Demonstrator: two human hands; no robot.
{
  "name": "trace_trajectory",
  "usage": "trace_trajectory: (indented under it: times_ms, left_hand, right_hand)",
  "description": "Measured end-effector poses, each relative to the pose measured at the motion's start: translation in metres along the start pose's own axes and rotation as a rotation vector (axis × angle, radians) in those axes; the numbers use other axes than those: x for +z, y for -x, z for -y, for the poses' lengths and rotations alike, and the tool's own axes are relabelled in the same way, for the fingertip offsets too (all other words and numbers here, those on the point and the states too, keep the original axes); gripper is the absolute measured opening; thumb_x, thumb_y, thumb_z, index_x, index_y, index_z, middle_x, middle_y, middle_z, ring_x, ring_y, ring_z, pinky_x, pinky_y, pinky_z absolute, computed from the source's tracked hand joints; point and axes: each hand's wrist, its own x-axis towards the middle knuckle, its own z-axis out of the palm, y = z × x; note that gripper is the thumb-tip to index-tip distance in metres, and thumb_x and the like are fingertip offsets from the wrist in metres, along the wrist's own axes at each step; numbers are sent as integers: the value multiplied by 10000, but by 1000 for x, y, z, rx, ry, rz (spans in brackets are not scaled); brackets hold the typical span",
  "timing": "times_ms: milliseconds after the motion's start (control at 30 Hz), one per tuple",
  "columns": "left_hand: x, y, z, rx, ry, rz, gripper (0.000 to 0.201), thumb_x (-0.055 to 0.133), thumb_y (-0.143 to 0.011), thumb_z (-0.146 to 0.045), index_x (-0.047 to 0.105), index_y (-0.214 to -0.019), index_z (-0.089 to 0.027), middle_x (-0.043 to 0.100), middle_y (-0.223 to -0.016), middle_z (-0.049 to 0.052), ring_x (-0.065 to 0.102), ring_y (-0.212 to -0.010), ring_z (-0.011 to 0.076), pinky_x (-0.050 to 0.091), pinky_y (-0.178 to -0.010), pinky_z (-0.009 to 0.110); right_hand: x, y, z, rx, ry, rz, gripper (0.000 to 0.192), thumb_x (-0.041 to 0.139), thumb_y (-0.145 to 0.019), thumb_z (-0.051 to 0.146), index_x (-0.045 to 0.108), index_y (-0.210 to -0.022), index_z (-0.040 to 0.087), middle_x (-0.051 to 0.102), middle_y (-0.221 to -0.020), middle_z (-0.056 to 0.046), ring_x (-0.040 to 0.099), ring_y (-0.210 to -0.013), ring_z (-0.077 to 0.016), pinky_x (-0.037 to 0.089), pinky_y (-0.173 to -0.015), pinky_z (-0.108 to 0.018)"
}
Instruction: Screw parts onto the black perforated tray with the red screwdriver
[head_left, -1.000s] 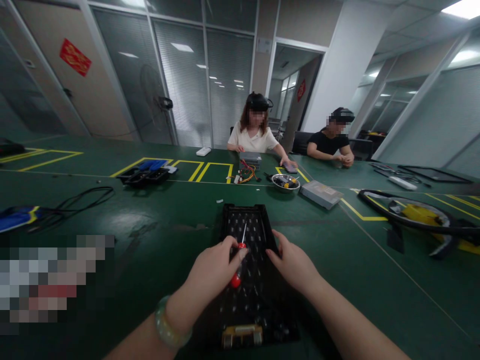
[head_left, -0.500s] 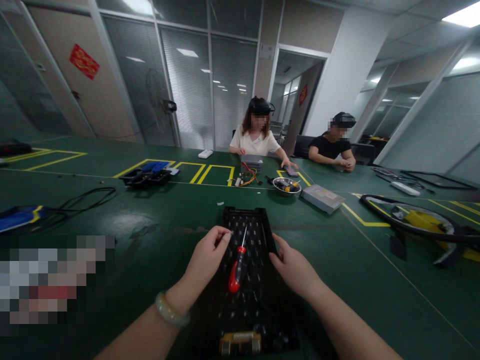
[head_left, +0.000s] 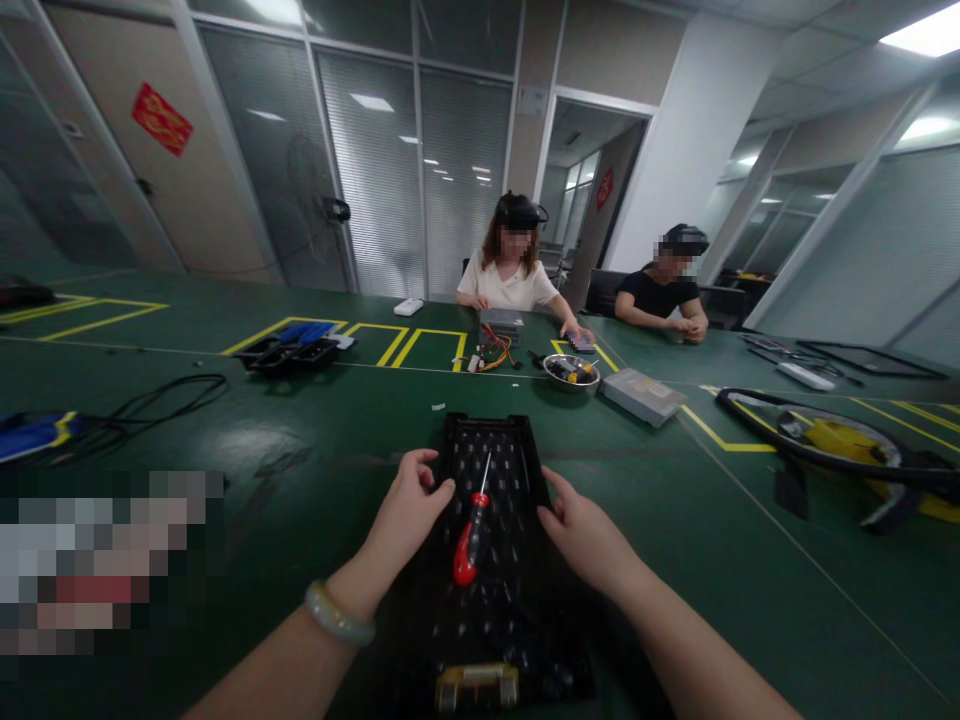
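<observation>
Your left hand (head_left: 405,505) gripped the left edge of the black perforated panel (head_left: 495,560), fingers curled over its rim. Your right hand (head_left: 589,535) clasped the right edge of the same panel, thumb lying on its top face. A pale bangle (head_left: 337,618) sat on your left wrist.

The panel lay flat on the green table (head_left: 300,440), long side running away from you, with a yellow connector (head_left: 477,687) at its near end. A red-handled screwdriver (head_left: 470,532) rested loose on the panel between your two hands, touched by neither, tip pointing to the far end.

Beyond the panel's far end stood a metal bowl (head_left: 571,372), with a bundle of coloured wires (head_left: 495,352) to its left and a grey drive unit (head_left: 642,396) to its right. Two people (head_left: 512,270) sat past them.
</observation>
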Motion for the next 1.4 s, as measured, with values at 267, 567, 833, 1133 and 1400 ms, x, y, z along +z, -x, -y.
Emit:
trace_trajectory:
  times_ms: [267, 567, 833, 1133, 1400]
  left_hand:
    - [-2, 3, 1, -5, -97, 71, 624, 611, -783, -457, 454, -1317, -176, 457, -810, -39, 509, -655, 150, 449, -641, 297]
    - [-12, 6, -11, -36, -196, 244, 695, 515, -880, -478, 395, -1487, -161, 674, -908, 62, 643, -775, 221, 449, -686, 319]
    - [-12, 5, -12, 9, -101, 203, 641, 581, -836, -406, 486, -1423, -165, 710, -1126, 117, 678, -1005, 274, 491, -843, 364]
    - [-13, 5, -12, -25, -119, 238, 680, 555, -856, -388, 414, -1474, -143, 695, -1185, 143, 676, -1061, 282, 489, -906, 385]
    - [-14, 6, -15, -11, -112, 225, 666, 570, -836, -363, 438, -1458, -161, 669, -1248, 142, 637, -1149, 297, 457, -972, 401]
  right_hand:
    - [0, 1, 0, -6, -12, 1, 583, 503, -945, 231, 340, -1502, 183, 579, -693, 30, 547, -650, -174, 317, -593, -275]
    - [0, 0, -1, -17, -33, 10, 577, 493, -952, 229, 333, -1504, 188, 613, -707, 24, 569, -660, -180, 327, -602, -281]
    - [1, 0, -2, -25, -25, 11, 578, 481, -951, 222, 331, -1507, 175, 618, -727, 14, 573, -675, -177, 341, -617, -278]
    - [0, 0, -1, -28, -22, 15, 581, 476, -952, 228, 327, -1511, 174, 581, -691, 21, 554, -650, -174, 330, -594, -273]
    - [-1, 2, 1, -20, -15, 19, 583, 464, -959, 233, 314, -1519, 174, 583, -678, 20, 558, -636, -173, 326, -582, -272]
